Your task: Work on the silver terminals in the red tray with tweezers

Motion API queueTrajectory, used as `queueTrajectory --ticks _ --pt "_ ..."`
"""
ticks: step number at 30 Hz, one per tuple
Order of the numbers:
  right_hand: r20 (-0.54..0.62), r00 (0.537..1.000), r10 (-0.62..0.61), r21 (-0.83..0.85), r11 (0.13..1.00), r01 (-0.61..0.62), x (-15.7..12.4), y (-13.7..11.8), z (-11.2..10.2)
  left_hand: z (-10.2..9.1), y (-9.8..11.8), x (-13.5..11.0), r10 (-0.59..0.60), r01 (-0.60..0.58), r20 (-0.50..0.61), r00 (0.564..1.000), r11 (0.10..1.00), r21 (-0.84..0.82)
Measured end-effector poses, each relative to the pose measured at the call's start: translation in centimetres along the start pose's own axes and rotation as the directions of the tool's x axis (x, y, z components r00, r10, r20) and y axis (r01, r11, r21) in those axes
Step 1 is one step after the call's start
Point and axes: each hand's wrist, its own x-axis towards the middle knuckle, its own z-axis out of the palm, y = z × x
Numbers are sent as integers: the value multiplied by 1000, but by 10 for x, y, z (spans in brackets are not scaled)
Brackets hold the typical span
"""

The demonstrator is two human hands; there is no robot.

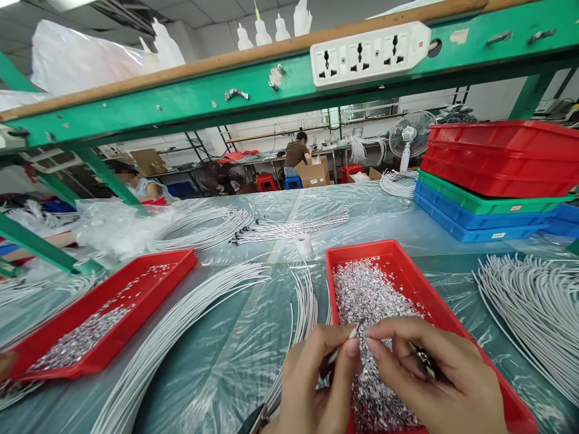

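Desk [217, 355] under plastic film, carrying everything below. Red parts tray [409, 265], taken as landmark, sat tilted across the view beneath the worker's hands. Left of the parts tray, beyond a smaller cable bunch [305, 301] just beside it, lay a long curved cable bundle [181, 319]; another loose bundle [529, 301] spread to the right of it.

Both hands worked above the parts tray: left hand [316, 374] over its left edge, right hand [438, 374] over its right part. Left thumb and forefinger pinched a white cable [353, 333], its end poking out toward the right fingertips. Right thumb and forefinger were brought close together at that end; whether they gripped a tiny piece, or touched the cable, could not be told. The right hand's other fingers curled round a glinting mass [423, 361], one item or several unclear.

Small metal pieces [371, 289] were heaped inside the parts tray, directly below the cable end, which lay between the two sets of fingertips.

Step in hand, my reading: fine fingertip work at the cable end, probably fitting a piece. Next move seemed to call for a steady left pinch and careful right-hand alignment.
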Motion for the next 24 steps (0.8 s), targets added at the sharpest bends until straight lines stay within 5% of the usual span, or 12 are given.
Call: queueTrajectory --ticks 8,15,24 --pt "21 995 -99 -113 988 101 -3 1 -1 0 -1 -7 45 -43 -11 999 988 146" --pt "43 999 -26 -169 985 33 -3 0 -3 -3 -5 -7 148 -151 32 989 959 240" --pt "61 996 -58 -235 969 71 -2 0 -4 3 10 -6 -227 230 43 973 967 -108"
